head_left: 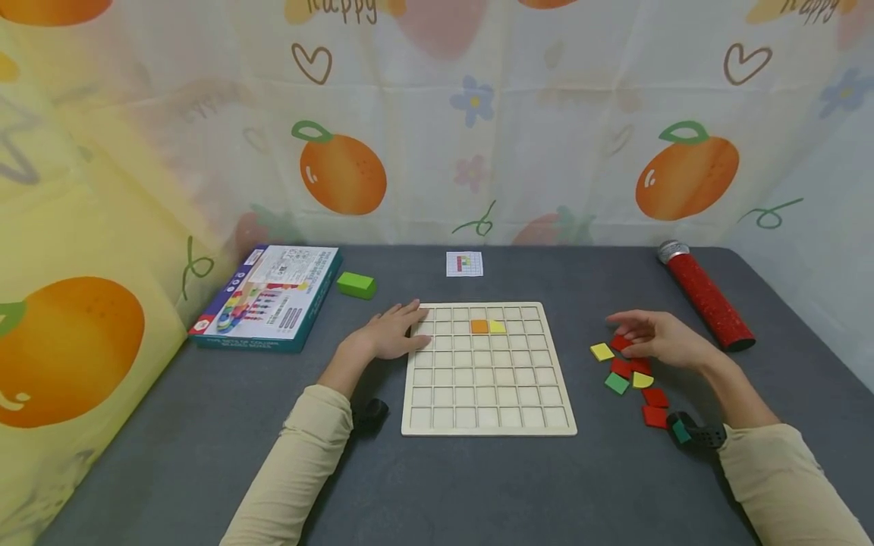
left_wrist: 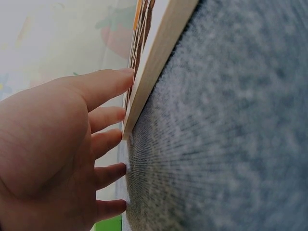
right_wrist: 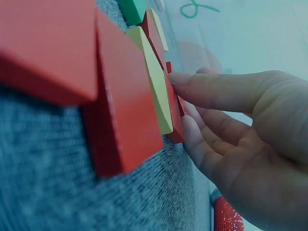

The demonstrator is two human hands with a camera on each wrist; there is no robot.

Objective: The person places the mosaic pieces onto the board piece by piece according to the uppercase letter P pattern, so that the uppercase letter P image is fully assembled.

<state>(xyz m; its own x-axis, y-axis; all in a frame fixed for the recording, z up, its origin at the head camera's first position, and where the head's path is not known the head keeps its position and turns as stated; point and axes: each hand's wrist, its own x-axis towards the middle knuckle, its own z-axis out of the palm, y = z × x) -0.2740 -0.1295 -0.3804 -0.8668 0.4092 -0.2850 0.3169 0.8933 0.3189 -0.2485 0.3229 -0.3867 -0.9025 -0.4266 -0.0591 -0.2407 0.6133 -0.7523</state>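
My left hand (head_left: 391, 334) rests on the left edge of a pale wooden grid board (head_left: 488, 432), its fingers spread and straight. In the left wrist view the thumb (left_wrist: 108, 86) touches the board's rim. An orange tile (head_left: 479, 326) and a yellow tile (head_left: 498, 327) lie side by side in the grid. My right hand (head_left: 658, 337) is over a loose group of tiles, thumb and index finger apart, with a red tile (head_left: 620, 343) between them. Around it lie a yellow tile (head_left: 602, 352), a green tile (head_left: 617, 382), a rounded yellow tile (head_left: 642, 381) and several red tiles (head_left: 655, 416).
A flat box (head_left: 287, 296) lies at the back left, with a green block (head_left: 356, 285) beside it. A small card with a coloured grid (head_left: 464, 264) is behind the board. At the right back lies a red glittery tube (head_left: 710, 299) with a silver end.
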